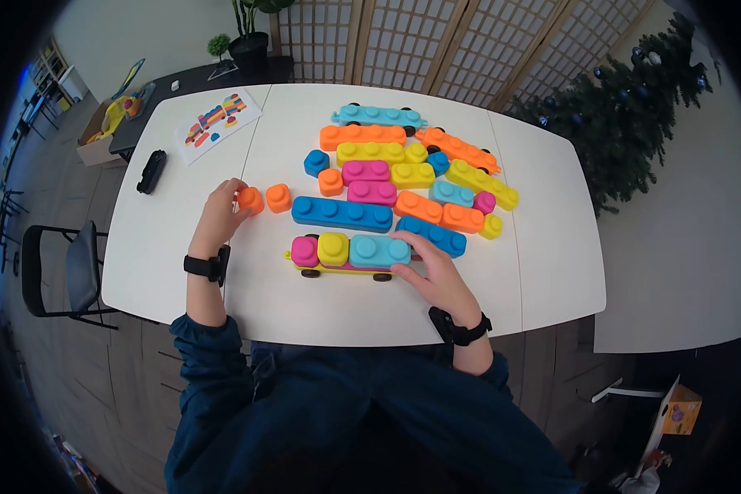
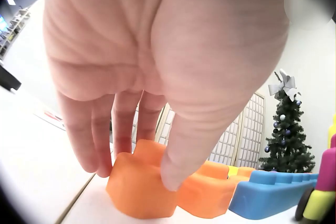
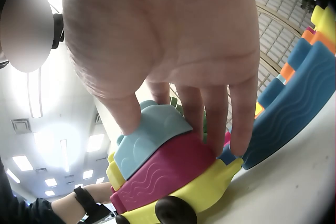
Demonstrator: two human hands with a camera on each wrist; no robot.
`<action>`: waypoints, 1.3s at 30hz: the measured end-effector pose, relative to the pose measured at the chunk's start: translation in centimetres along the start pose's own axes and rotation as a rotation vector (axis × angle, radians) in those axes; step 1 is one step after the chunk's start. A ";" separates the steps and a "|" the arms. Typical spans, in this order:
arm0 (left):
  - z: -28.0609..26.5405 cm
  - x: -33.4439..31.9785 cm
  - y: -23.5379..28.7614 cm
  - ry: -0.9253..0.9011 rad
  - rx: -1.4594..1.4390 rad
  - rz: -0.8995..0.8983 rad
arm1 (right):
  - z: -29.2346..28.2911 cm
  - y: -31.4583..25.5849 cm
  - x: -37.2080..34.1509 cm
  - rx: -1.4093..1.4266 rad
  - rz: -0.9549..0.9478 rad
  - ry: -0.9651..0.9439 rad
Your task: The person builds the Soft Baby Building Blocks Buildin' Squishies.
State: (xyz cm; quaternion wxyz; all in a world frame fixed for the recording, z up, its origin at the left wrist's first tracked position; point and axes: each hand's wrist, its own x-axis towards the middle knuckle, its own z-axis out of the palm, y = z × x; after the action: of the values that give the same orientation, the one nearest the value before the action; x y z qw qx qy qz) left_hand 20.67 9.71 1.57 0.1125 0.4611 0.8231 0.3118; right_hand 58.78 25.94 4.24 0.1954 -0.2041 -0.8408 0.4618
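"Hands?"

"The left hand (image 1: 216, 218) pinches an orange block (image 1: 251, 201) on the white table (image 1: 152, 247), beside another orange block (image 1: 278, 198); the right hand (image 1: 441, 284) grips the light-blue block (image 1: 377, 251) atop a wheeled car (image 1: 346, 271)."

"Best technique?"

"Square pinch, probably; light, steady pressure from the right."

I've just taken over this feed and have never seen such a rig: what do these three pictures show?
No robot here: these are a person's bare hands. One picture comes from a head camera looking down at the white table; the other two come from the wrists, close to each palm. The left hand pinches an orange block; the right hand grips the light blue block on a wheeled toy base. Beyond them lie more coloured blocks and a printed sheet.
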 end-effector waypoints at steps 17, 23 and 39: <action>1.7 -5.3 15.4 -0.161 -0.381 0.520 | 1.1 -0.3 0.5 -0.103 -0.016 0.003; 2.8 -5.6 15.5 -0.161 -0.360 0.540 | 1.2 0.0 0.7 -0.099 -0.036 0.005; 2.6 -5.6 14.4 -0.133 -0.341 0.561 | 1.3 -0.6 0.7 -0.060 -0.029 0.029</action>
State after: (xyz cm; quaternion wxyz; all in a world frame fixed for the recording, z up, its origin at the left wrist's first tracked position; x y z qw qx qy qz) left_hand 34.91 11.58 7.88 0.1513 0.6636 0.5910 0.4331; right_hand 57.45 25.07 4.15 0.2078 -0.2044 -0.8541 0.4308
